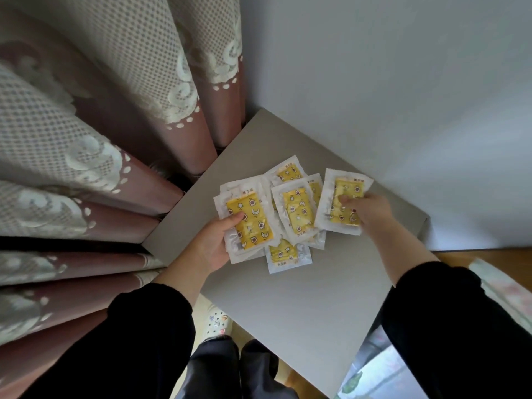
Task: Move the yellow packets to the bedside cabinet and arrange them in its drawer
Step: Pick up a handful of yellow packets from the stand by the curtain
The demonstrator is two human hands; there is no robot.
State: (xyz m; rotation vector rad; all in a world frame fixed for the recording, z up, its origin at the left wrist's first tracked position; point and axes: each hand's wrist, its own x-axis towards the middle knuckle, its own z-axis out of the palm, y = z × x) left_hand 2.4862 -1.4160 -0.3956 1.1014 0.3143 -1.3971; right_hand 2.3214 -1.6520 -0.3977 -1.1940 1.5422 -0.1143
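Note:
Several yellow packets in clear white-edged wrappers lie in a loose pile point(296, 210) on the grey top of the bedside cabinet point(288, 298). My left hand point(214, 243) grips a small stack of packets point(250, 223) at the pile's left, thumb on top. My right hand point(367, 211) pinches one packet point(342, 201) at the pile's right, lifted slightly off the others. One more packet point(283, 253) sticks out at the near side of the pile. No drawer is visible from here.
A pink curtain with a lace overlay point(100, 139) hangs close along the cabinet's left side. A white wall point(403, 82) stands behind and to the right. My feet in slippers point(217, 323) show below, and a bed edge point(503, 292) at the right.

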